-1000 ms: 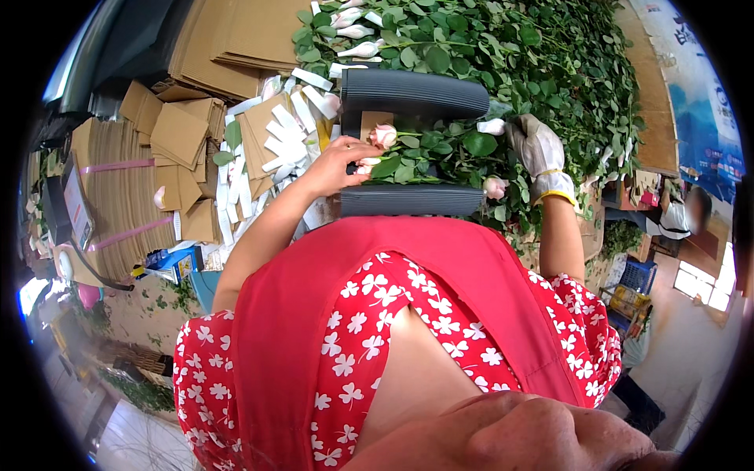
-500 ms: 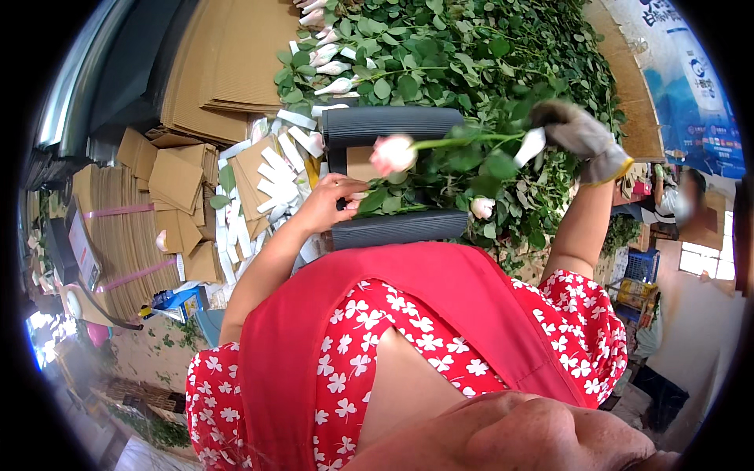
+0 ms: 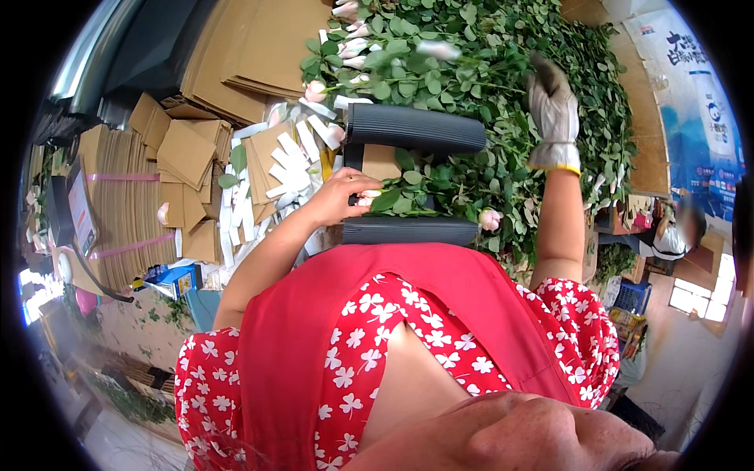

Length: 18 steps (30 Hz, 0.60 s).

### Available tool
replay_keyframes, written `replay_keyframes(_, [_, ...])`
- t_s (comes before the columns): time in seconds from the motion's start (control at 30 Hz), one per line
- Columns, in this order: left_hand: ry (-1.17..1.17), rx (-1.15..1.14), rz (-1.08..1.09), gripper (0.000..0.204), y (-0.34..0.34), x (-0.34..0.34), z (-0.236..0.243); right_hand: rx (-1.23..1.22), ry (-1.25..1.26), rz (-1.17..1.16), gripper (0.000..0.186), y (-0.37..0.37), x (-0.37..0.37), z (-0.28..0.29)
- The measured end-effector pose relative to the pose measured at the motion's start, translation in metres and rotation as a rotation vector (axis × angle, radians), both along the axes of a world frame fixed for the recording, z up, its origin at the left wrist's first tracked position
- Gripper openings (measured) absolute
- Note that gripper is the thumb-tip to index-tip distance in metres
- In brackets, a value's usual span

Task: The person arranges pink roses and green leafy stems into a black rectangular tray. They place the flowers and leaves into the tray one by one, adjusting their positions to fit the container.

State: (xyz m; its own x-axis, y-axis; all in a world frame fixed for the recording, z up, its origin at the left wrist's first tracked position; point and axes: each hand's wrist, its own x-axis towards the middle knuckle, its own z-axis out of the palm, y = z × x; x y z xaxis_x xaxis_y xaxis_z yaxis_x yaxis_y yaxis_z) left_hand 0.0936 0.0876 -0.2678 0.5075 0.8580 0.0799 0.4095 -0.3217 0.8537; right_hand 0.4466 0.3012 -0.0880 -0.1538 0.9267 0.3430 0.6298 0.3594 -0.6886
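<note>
My left hand [image 3: 343, 198] is bare and closed round a pale rose head [image 3: 367, 198] at the left end of a black padded cradle [image 3: 416, 127]. Leafy rose stems [image 3: 436, 192] lie between the cradle's two ribbed pads. Over the leafy heap, my right hand [image 3: 553, 114] wears a grey glove with a yellow cuff, its fingers curled. A rose in a white sleeve [image 3: 438, 50], smeared by motion, has its stem running toward the glove; the leaves partly hide the grip. At the right end of the cradle rests a pale pink rose [image 3: 490, 219].
A heap of rose stems [image 3: 503, 31] fills the far side, with sleeved heads [image 3: 353, 49] along its left edge. White sleeves [image 3: 289, 161] lie scattered left of the cradle. Cardboard sheets [image 3: 271, 47] and strapped cardboard stacks [image 3: 129, 204] stand at left. Another person [image 3: 671, 239] is far right.
My right hand has moved away from me. The blurred pink rose above the cradle is gone from there, and a pink head now shows at the heap's left edge. My left hand stays at the cradle.
</note>
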Motion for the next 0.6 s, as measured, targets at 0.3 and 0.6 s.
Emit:
replay_keyframes(0.3, [0.0,-0.026,-0.019,0.058,0.002,-0.001,0.005,-0.2,-0.865,0.08,0.024,0.016,-0.051,-0.042])
replay_keyframes(0.6, [-0.048,0.035,0.009,0.06,-0.001,0.001,-0.002,-0.314,-1.314,0.164,0.027,0.095,-0.12,-0.034])
